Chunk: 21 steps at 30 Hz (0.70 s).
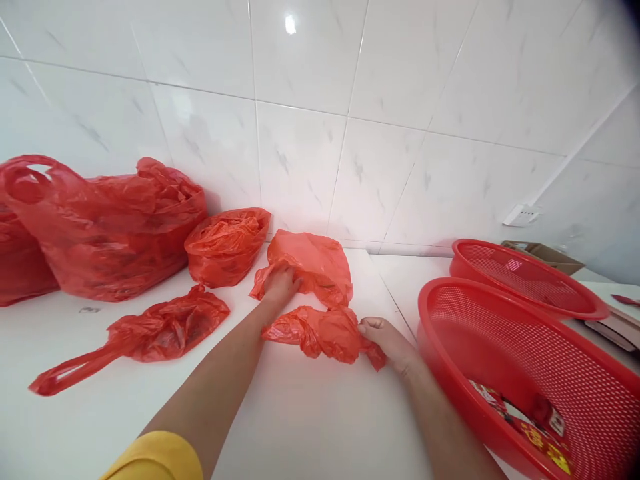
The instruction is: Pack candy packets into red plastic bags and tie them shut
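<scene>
A thin red plastic bag lies spread on the white table near the wall, with a crumpled part towards me. My left hand rests on its left side, fingers partly under the plastic, so their grip is hidden. The fingers of my right hand pinch the right end of the crumpled part. To the left lies a twisted red bag with long handles, touched by neither hand.
Full red bags stand at the left by the tiled wall, beside a smaller rounded one. On the right are a large red mesh basket holding printed packets, a second red basket and a cardboard box.
</scene>
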Tool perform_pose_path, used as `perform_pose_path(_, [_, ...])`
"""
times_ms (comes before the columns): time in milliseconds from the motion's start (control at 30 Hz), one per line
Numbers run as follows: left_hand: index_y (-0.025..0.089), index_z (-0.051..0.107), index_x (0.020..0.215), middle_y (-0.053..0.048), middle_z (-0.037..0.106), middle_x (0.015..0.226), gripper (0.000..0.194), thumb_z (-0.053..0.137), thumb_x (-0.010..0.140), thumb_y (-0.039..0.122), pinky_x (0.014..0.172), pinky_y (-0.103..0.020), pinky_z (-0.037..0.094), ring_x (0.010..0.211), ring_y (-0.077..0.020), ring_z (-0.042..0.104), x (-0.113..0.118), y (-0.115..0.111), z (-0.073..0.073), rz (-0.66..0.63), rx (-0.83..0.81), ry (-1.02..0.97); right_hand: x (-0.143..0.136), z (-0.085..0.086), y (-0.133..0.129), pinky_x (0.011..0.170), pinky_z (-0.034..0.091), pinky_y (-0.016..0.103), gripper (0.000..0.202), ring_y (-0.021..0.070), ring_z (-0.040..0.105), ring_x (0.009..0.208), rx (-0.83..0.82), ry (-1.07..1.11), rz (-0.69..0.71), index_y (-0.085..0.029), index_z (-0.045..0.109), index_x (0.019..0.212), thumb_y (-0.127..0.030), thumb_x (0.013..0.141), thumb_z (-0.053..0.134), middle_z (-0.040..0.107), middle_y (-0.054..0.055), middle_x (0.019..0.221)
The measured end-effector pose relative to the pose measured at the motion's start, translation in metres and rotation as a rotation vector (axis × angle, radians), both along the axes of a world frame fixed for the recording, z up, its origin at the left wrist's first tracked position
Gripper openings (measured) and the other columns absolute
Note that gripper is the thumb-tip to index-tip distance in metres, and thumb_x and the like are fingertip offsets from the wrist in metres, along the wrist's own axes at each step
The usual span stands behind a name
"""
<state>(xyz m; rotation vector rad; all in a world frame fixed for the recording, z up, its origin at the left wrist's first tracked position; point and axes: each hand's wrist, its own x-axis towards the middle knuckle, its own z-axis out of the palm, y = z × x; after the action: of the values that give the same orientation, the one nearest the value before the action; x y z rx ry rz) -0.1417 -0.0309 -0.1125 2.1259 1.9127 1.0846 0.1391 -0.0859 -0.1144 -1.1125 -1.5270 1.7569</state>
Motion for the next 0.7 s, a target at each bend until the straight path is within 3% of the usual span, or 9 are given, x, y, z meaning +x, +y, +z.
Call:
perform_pose_path(67, [0.012, 0.06, 0.092, -0.011, 0.059, 0.1, 0.019, 0.051, 0.085, 0.028, 0.091, -0.042, 0.038, 0.104, -0.0266, 0.051, 0.003, -0.005, 0.002, 0.009, 0.032, 0.058, 0.0, 0.0, -0.001, 0.037, 0.026, 0.019, 0.042, 0.005, 0.036, 0.037, -0.003, 0.053, -0.013, -0.019, 0.037, 0.061, -0.05, 0.074, 0.063, 0.042, -0.007, 0.049])
perform_pose_path(233, [0.016, 0.061, 0.093, -0.01, 0.063, 0.093, 0.022, 0.042, 0.089, 0.027, 0.083, -0.038, 0.043, 0.09, -0.0226, 0.056, 0.012, -0.037, -0.005, -0.067, 0.067, 0.133, -0.005, 0.008, -0.006, 0.043, 0.03, 0.018, 0.034, 0.0053, 0.044, 0.046, 0.011, 0.098, 0.011, -0.018, 0.043, 0.068, -0.044, 0.074, 0.065, 0.055, -0.004, 0.065])
perform_pose_path(333, [0.018, 0.061, 0.097, -0.007, 0.064, 0.094, 0.023, 0.04, 0.09, 0.026, 0.081, -0.033, 0.045, 0.089, -0.0195, 0.058, 0.017, -0.06, -0.009, -0.162, 0.067, 0.152, -0.007, 0.014, -0.009, 0.062, 0.045, 0.024, 0.029, 0.0116, 0.06, 0.074, 0.066, 0.043, 0.072, -0.019, 0.052, 0.085, -0.039, 0.071, 0.068, 0.063, 0.003, 0.098])
perform_pose_path(433, [0.021, 0.062, 0.095, -0.004, 0.065, 0.092, 0.02, 0.044, 0.088, 0.023, 0.078, -0.028, 0.046, 0.085, -0.016, 0.059, 0.023, -0.075, -0.011, -0.269, 0.043, 0.172, -0.008, 0.016, -0.012, 0.081, 0.046, 0.031, 0.044, 0.0172, 0.058, 0.098, 0.12, -0.073, 0.145, -0.022, 0.053, 0.107, -0.037, 0.069, 0.07, 0.059, 0.007, 0.112])
perform_pose_path(567, [0.021, 0.062, 0.098, -0.003, 0.065, 0.094, 0.021, 0.044, 0.087, 0.021, 0.077, -0.028, 0.047, 0.084, -0.0157, 0.06, 0.025, -0.077, -0.011, -0.293, 0.032, 0.159, -0.013, 0.017, -0.019, 0.073, 0.048, 0.03, 0.063, 0.0176, 0.058, 0.091, 0.163, -0.226, 0.223, -0.025, 0.047, 0.124, -0.032, 0.066, 0.071, 0.058, 0.005, 0.107])
perform_pose_path(633, [0.022, 0.061, 0.099, -0.003, 0.064, 0.095, 0.021, 0.044, 0.087, 0.021, 0.077, -0.029, 0.048, 0.085, -0.0158, 0.06, 0.024, -0.075, -0.012, -0.284, 0.03, 0.146, -0.018, 0.016, -0.024, 0.066, 0.047, 0.026, 0.058, 0.0147, 0.057, 0.079, 0.204, -0.304, 0.253, -0.026, 0.051, 0.121, -0.026, 0.066, 0.068, 0.058, 0.001, 0.092])
perform_pose_path(700, [0.022, 0.06, 0.104, -0.004, 0.064, 0.1, 0.023, 0.046, 0.085, 0.019, 0.079, -0.03, 0.048, 0.089, -0.0166, 0.06, 0.024, -0.075, -0.012, -0.29, 0.036, 0.144, -0.023, 0.013, -0.027, 0.06, 0.043, 0.023, 0.039, 0.0115, 0.053, 0.067, 0.255, -0.361, 0.277, -0.025, 0.061, 0.107, -0.023, 0.068, 0.062, 0.056, -0.003, 0.077])
